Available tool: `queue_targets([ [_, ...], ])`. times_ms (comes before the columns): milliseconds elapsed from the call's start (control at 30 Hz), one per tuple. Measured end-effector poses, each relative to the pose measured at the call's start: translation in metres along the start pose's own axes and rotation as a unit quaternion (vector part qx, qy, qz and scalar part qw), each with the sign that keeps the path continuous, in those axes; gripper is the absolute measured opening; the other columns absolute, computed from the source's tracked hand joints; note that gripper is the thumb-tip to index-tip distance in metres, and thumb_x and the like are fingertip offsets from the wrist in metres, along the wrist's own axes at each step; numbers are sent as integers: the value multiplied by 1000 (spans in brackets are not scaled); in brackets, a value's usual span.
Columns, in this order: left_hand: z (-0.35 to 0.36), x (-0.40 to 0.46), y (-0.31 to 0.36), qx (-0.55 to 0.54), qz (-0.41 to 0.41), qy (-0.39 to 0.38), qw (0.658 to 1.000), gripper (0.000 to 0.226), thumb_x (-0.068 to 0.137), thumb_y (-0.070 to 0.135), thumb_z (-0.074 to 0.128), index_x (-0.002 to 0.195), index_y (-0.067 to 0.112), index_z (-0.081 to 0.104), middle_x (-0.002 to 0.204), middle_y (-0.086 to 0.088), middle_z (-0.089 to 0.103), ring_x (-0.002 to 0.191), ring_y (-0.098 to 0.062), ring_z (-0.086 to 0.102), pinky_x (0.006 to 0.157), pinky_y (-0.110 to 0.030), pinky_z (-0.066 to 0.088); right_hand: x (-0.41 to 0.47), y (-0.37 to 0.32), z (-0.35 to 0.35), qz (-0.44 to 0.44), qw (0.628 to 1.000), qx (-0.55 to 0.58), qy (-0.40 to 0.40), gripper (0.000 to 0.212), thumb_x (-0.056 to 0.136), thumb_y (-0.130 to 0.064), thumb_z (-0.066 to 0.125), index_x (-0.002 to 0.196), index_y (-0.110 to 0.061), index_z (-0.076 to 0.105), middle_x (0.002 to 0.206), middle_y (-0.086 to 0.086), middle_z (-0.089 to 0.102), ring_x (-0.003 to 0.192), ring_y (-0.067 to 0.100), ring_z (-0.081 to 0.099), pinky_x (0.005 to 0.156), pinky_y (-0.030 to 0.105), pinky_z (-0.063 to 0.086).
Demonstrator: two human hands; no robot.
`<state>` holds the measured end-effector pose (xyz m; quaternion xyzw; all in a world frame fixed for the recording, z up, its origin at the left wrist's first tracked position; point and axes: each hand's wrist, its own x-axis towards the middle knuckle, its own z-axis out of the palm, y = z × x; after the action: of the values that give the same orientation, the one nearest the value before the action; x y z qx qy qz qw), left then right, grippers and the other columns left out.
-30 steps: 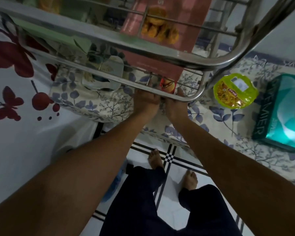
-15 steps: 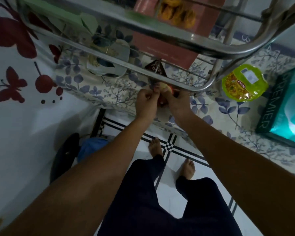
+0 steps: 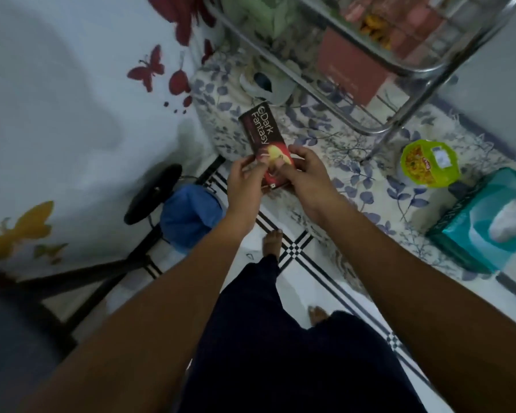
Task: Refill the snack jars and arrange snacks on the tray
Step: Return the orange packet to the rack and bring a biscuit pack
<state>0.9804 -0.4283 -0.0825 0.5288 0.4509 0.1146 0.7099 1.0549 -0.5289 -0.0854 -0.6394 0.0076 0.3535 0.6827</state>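
Hands both on the biscuit box (image 3: 264, 138): my left hand (image 3: 245, 177) pinches its near left edge, my right hand (image 3: 306, 171) grips the near right side, thumb across the front. Box is in the air, tilted, over the tabletop (image 3: 355, 186) edge, label "Dark Fantasy" facing up. Steel rack (image 3: 379, 64) stands behind it on the tabletop. Green snack cup (image 3: 428, 162) sits right of the rack leg, just beside the tissue box (image 3: 489, 222).
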Motion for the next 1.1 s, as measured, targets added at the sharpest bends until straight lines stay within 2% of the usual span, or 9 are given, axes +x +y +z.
queue_targets([
  [167,-40,-119,8,-55,74,55,994,42,95,25,74,130,8,59,117,-14,73,103,-27,74,84,-42,63,-100,-13,14,-11,993,-31,-109,36,88,-18,75,116,-29,56,110,3,69,90,14,70,81,34,59],
  [267,-69,-183,2,-88,104,95,986,30,95,22,73,123,14,63,115,-11,72,98,-22,76,79,-36,63,-154,-13,22,-14,983,-74,-170,32,89,-21,76,115,-26,60,107,0,70,88,12,69,81,34,58],
  [333,-91,-219,1,-79,118,126,982,27,94,24,74,119,20,64,111,-4,73,95,-19,76,82,-38,63,-185,-12,33,-7,972,-113,-207,24,90,-25,76,110,-25,64,99,-3,71,81,10,69,79,35,57],
  [400,-118,-254,-5,-76,129,159,976,32,94,26,74,123,18,64,112,-3,72,99,-21,75,84,-38,63,-217,-5,51,1,960,-134,-248,21,90,-26,75,109,-24,65,97,-3,73,80,10,69,79,36,57],
  [567,-188,-326,-23,-105,163,237,952,28,96,22,72,122,15,64,112,-5,72,100,-23,74,83,-37,63,-281,18,108,-2,923,-174,-344,27,87,-21,77,112,-23,67,100,-2,75,84,12,72,78,34,58],
  [767,-289,-430,-85,-162,176,348,907,32,97,22,70,126,11,63,115,-9,74,103,-23,74,85,-38,62,-382,90,187,8,860,-226,-457,34,83,-25,81,114,-22,68,103,-3,78,95,16,75,83,36,59],
  [900,-369,-510,-141,-187,167,432,866,27,97,22,71,122,15,64,99,5,79,88,-9,76,71,-21,58,-470,162,245,21,814,-253,-522,34,82,-20,81,115,-24,70,102,-3,78,95,17,75,83,37,61],
  [1033,-458,-589,-192,-199,162,492,832,22,97,29,71,118,24,68,101,-3,78,91,-17,76,73,-26,58,-568,239,307,42,794,-258,-549,29,84,-17,79,111,-21,69,100,0,78,92,19,76,82,39,60],
  [1100,-506,-631,-215,-200,159,515,819,21,97,29,70,117,23,67,101,-3,78,92,-18,76,72,-26,59,-623,277,340,48,777,-258,-572,27,86,-20,76,111,-21,68,100,-1,78,92,18,76,82,39,60],
])
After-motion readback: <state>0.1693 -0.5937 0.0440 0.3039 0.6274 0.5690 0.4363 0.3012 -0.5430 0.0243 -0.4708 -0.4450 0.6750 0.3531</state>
